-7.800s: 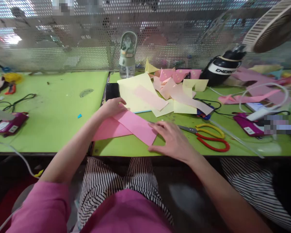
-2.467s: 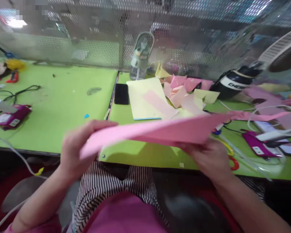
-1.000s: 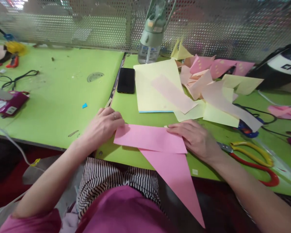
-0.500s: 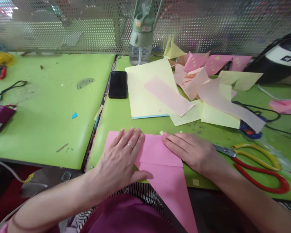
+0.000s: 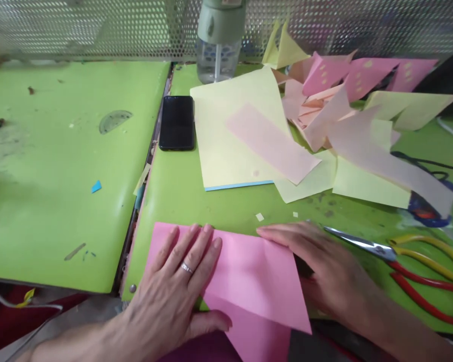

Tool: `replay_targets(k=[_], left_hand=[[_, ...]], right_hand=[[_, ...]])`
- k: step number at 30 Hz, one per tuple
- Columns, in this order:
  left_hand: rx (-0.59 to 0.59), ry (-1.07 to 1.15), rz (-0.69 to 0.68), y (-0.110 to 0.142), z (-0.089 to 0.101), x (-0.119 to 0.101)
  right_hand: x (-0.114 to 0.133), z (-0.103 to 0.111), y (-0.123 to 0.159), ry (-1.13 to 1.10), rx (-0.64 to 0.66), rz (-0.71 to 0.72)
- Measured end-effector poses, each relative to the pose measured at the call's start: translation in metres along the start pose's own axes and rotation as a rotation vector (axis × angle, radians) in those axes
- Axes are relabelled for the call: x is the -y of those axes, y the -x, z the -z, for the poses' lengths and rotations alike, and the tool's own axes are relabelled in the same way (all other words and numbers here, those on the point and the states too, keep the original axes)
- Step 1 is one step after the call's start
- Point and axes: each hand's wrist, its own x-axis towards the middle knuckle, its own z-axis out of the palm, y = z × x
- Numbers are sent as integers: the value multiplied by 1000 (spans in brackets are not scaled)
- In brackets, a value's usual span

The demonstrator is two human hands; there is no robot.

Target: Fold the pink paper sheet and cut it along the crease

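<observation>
Your left hand (image 5: 177, 291) lies flat and palm-down on the pink paper (image 5: 256, 276), fingers extended, a slim metal ring on one finger. Your right hand (image 5: 335, 271) is curved at the paper's upper right, fingertips at its top edge; you cannot be confirmed as gripping it, the thumb being largely obscured. The paper is smooth and matte, in two overlapping layers, at the near edge of the glossy green surface (image 5: 181, 201), its pointed lower layer extending past that edge. Just right of your right hand are scissors (image 5: 385, 251) with tapered metal blades and looped handles, one yellow, one red. Beyond the pink paper lie a flat cream sheet (image 5: 226, 151) and a black, round-cornered smartphone (image 5: 176, 123).
</observation>
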Motion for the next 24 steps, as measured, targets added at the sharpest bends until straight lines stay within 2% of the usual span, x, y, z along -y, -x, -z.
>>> replay_targets(k=[3,9,14,17,22,24], left_hand=[[7,18,-48,-1,-1,3],[3,64,-62,-1,-2,3],[-31,96,-59,0,-4,2],[-30,92,-66,0,-3,2],[-6,92,-68,1,0,3],[-6,97,-71,2,0,4]], right_hand=[[-1,-1,-8,-5,-6,-38],[-2,-2,0,259,6,138],[4,-1,4,340,59,187],[5,1,2,300,53,164],[-4,3,6,41,72,110],[-7,4,10,18,78,117]])
